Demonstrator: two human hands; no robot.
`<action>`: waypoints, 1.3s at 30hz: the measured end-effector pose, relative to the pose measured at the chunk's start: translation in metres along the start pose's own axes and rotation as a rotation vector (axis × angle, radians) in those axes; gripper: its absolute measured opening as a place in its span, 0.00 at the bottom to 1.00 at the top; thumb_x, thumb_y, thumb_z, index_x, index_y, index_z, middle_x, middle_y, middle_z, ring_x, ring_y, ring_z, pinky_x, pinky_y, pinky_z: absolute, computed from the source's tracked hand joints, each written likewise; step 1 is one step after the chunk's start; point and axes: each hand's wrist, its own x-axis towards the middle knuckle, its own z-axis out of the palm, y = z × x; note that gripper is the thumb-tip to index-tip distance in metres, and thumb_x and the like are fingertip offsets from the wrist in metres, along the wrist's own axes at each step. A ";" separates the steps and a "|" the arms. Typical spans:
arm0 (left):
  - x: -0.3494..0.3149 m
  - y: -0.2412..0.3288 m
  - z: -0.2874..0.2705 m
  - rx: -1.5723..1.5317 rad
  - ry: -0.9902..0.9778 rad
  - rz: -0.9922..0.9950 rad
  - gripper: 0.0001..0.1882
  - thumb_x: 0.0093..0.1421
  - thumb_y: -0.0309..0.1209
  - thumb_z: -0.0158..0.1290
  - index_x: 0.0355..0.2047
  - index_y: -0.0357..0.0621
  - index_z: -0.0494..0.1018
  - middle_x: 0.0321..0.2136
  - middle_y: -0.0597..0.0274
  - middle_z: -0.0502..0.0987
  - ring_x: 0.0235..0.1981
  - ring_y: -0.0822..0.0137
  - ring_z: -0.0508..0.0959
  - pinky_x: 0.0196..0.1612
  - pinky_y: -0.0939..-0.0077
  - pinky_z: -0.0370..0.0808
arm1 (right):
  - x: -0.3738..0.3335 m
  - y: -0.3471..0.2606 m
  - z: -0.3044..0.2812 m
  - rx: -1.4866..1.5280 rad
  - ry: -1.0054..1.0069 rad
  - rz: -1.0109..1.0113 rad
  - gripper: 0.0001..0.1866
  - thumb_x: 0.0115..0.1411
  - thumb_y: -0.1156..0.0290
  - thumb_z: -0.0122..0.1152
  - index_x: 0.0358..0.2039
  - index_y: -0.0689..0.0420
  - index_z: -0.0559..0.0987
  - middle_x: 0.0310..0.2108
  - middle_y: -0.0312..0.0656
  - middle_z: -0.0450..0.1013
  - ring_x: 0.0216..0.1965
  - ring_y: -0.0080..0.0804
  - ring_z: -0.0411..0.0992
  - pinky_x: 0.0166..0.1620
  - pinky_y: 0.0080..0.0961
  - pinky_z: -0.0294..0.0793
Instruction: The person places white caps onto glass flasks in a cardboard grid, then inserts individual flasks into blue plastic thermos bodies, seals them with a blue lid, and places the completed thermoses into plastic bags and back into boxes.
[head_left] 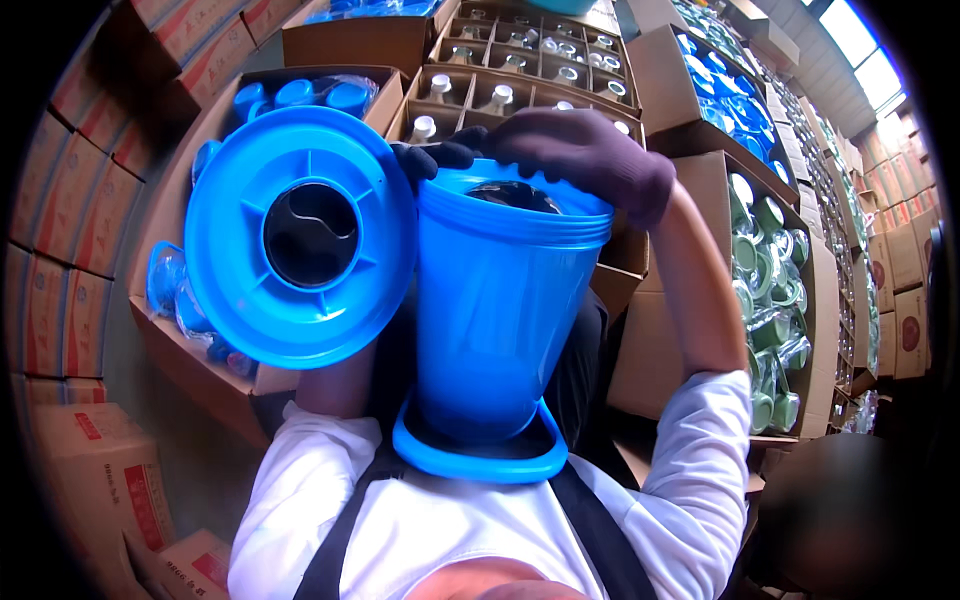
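A blue tapered bucket [500, 310] stands upright in front of my chest, with a dark interior and a wide blue ring [480, 462] round its foot. My right hand [585, 155], in a dark purplish glove, curls its fingers over the bucket's far rim. To the left, a blue ribbed disc [230, 240] with a black round centre faces up toward me. My left hand [440, 157], in a black glove, reaches past the disc's right edge and holds it; its fingertips are by the bucket's rim. The disc hides most of that hand.
Beyond the bucket, a divided carton [415, 100] holds glass bottles, some white-capped. An open box [160, 240] of blue-lidded items sits behind the disc. At right are a box of green-lidded items [770, 300] and one of blue items [730, 100]. Stacked cartons [75, 210] line the left.
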 end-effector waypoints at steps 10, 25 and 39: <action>0.023 0.024 0.060 -0.076 -0.432 -0.350 0.30 0.67 0.49 0.37 0.64 0.45 0.54 0.55 0.44 0.67 0.54 0.48 0.71 0.64 0.45 0.58 | 0.004 0.013 0.020 -0.255 -0.263 -0.009 0.21 0.57 0.65 0.61 0.51 0.57 0.75 0.48 0.44 0.72 0.48 0.36 0.73 0.50 0.34 0.73; 0.046 -0.002 0.064 0.709 -0.680 0.080 0.41 0.58 0.62 0.46 0.60 0.43 0.60 0.63 0.43 0.57 0.64 0.49 0.58 0.65 0.52 0.56 | -0.004 0.100 0.047 0.581 0.517 -0.383 0.31 0.61 0.50 0.48 0.57 0.60 0.65 0.61 0.48 0.59 0.63 0.38 0.57 0.65 0.39 0.53; 0.033 0.007 0.088 0.942 -0.757 0.437 0.28 0.61 0.55 0.48 0.44 0.40 0.71 0.46 0.45 0.74 0.54 0.47 0.71 0.56 0.52 0.67 | -0.010 0.093 0.038 0.768 0.347 -0.381 0.41 0.47 0.39 0.63 0.54 0.57 0.71 0.61 0.50 0.58 0.58 0.42 0.63 0.59 0.36 0.62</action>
